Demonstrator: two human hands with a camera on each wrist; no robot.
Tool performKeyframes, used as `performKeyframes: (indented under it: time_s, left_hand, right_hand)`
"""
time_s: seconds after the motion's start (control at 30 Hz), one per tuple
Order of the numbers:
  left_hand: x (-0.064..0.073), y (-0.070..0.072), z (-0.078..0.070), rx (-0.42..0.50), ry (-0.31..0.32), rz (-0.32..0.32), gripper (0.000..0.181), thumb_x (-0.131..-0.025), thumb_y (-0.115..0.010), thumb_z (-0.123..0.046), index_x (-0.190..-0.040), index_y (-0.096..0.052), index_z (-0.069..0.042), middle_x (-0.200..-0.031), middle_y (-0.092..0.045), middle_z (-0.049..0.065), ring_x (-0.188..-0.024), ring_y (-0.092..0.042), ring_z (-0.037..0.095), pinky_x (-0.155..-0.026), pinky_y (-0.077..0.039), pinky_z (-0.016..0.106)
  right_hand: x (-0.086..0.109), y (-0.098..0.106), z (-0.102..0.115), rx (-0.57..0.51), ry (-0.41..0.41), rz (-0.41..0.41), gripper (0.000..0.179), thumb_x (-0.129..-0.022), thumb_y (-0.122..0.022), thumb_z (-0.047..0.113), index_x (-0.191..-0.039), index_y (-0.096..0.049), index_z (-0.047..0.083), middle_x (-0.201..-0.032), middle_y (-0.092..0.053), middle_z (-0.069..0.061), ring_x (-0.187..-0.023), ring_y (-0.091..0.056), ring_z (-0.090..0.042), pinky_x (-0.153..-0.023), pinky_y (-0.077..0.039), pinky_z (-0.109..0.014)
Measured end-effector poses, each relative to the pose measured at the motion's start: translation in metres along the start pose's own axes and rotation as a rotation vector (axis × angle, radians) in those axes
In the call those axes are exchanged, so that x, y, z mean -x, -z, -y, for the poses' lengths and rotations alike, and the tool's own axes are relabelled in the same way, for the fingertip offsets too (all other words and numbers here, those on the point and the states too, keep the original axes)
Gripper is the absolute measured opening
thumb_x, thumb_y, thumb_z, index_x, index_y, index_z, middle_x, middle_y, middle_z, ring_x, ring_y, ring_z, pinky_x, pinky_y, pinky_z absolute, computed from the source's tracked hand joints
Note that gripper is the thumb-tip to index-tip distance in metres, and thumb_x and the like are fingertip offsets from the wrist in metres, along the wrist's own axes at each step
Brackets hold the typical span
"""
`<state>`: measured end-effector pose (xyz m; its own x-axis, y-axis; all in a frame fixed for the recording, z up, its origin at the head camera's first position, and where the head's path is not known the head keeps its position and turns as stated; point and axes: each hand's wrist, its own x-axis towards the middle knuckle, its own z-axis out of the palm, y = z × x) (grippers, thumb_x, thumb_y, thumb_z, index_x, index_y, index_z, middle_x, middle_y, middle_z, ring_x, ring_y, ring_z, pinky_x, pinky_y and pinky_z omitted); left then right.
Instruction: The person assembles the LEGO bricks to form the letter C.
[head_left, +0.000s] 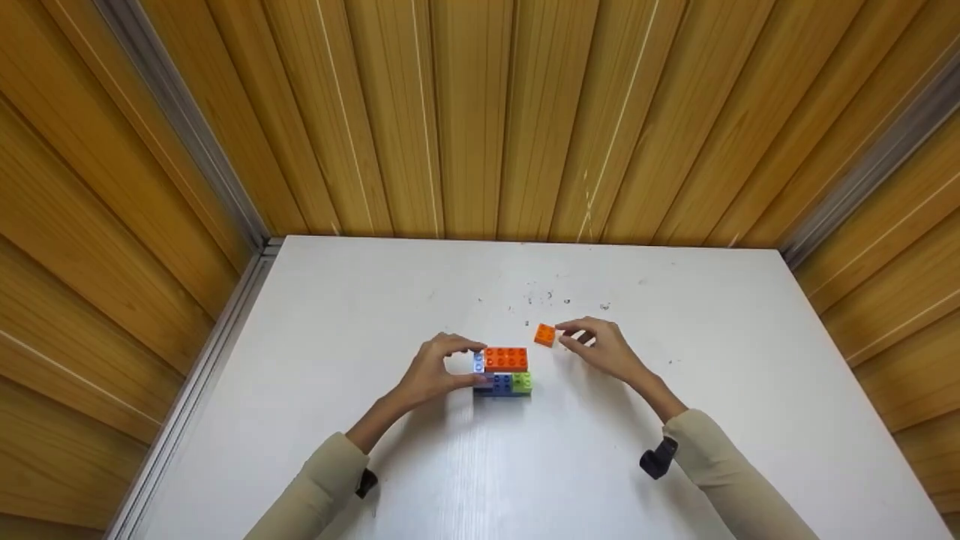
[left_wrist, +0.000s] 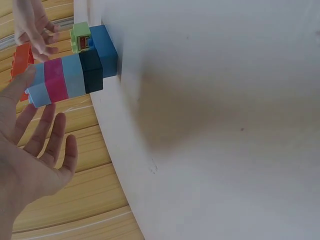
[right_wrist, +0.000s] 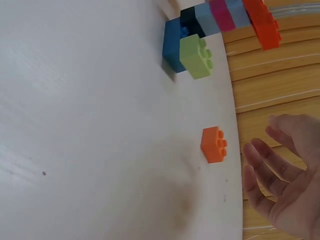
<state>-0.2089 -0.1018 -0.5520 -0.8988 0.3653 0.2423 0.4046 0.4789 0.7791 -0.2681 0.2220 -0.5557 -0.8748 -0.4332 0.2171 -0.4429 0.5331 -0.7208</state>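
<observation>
My left hand (head_left: 429, 371) pinches a toy brick stack near its upper left end, thumb on the near side and fingers on the far side. A red-orange brick (head_left: 505, 359) lies on top and overhangs to the right. Below, the left wrist view shows a pink brick (left_wrist: 56, 80) between light blue ones, then a dark teal brick (left_wrist: 90, 70) over the blue base brick (left_wrist: 104, 52). A light green brick (right_wrist: 195, 56) sits on the base's right end. My right hand (head_left: 604, 351) has loosely bent, parted fingers just right of a small loose orange brick (head_left: 545, 335).
The white table (head_left: 337, 300) carries the stack and the loose brick. Small dark marks dot its surface beyond the hands. Wood-patterned panels (head_left: 465, 120) rise behind its far edge and at both sides. Metal rails run along the corners.
</observation>
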Motion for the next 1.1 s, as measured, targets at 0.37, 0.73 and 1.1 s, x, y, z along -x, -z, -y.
performKeyframes:
  time_s: [0.37, 0.73, 1.1]
  left_hand:
    - [-0.01, -0.003, -0.022, -0.133, -0.073, -0.022, 0.045, -0.081, -0.087, -0.031, -0.121, -0.076, -0.015, -0.119, -0.074, 0.007, -0.114, -0.059, 0.027, -0.1, -0.045, 0.052]
    - [-0.019, -0.004, -0.026, -0.282, -0.092, 0.025, 0.038, -0.079, -0.088, -0.033, -0.114, -0.079, -0.02, -0.109, -0.077, 0.001, -0.107, -0.06, 0.022, -0.096, -0.043, 0.046]
    - [-0.018, -0.006, -0.026, -0.298, -0.118, -0.008, 0.04, -0.075, -0.091, -0.025, -0.113, -0.08, -0.019, -0.097, -0.075, 0.0, -0.097, -0.062, 0.021, -0.091, -0.045, 0.047]
  right_hand:
    - [-0.005, -0.03, -0.027, 0.021, -0.136, -0.062, 0.05, -0.086, -0.08, 0.005, -0.131, -0.062, -0.007, -0.116, -0.065, -0.027, -0.091, -0.065, -0.034, -0.084, -0.055, -0.044]
    - [-0.016, -0.051, -0.024, 0.091, -0.248, -0.097, 0.059, -0.085, -0.083, 0.016, -0.137, -0.06, -0.001, -0.124, -0.064, -0.02, -0.1, -0.059, -0.029, -0.089, -0.047, -0.043]
    - [-0.023, -0.062, -0.028, 0.099, -0.247, -0.182, 0.042, -0.083, -0.085, 0.015, -0.12, -0.073, -0.001, -0.115, -0.065, -0.018, -0.096, -0.059, -0.028, -0.086, -0.047, -0.04]
